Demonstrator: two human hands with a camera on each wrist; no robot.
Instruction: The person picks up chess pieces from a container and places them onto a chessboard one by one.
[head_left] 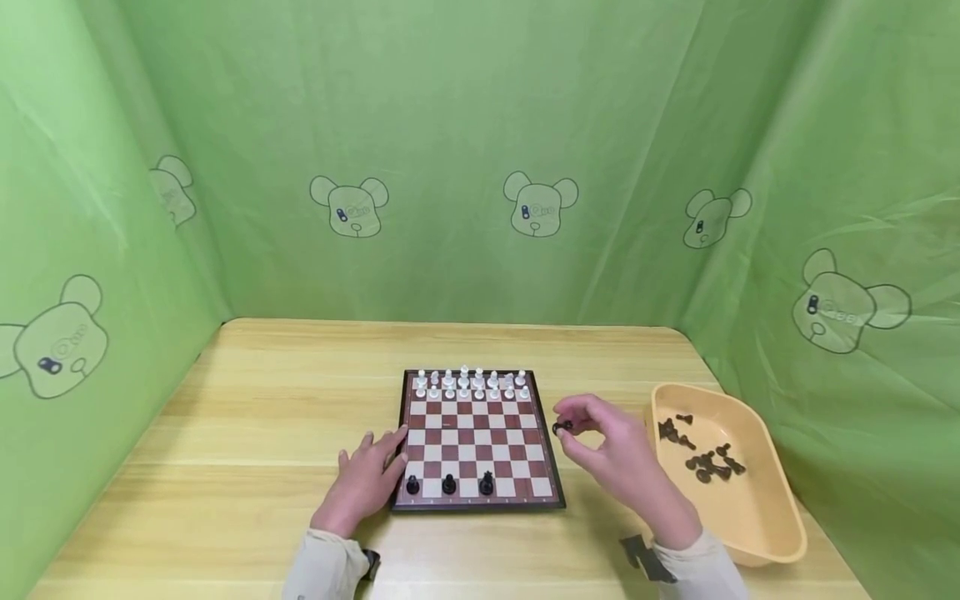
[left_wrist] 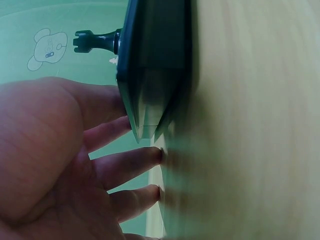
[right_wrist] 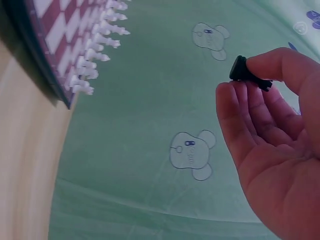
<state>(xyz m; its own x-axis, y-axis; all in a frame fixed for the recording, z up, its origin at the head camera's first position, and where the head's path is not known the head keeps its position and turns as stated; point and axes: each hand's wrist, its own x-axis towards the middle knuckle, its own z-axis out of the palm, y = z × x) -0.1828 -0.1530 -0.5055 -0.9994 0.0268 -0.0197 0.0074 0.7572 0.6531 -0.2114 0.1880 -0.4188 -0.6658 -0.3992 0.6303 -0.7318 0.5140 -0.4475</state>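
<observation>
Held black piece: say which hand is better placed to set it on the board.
Right, I'd judge: the right hand pinches the piece just right of the board. The left hand touches the board's left edge, farther from the piece.

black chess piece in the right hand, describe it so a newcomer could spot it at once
On the light wooden table lies a red-and-white checkered chessboard with a peach plastic tray to its right. Between them, the right hand pinches the black chess piece. Other black pieces stand on the board or lie in the tray; only this one is held.
</observation>
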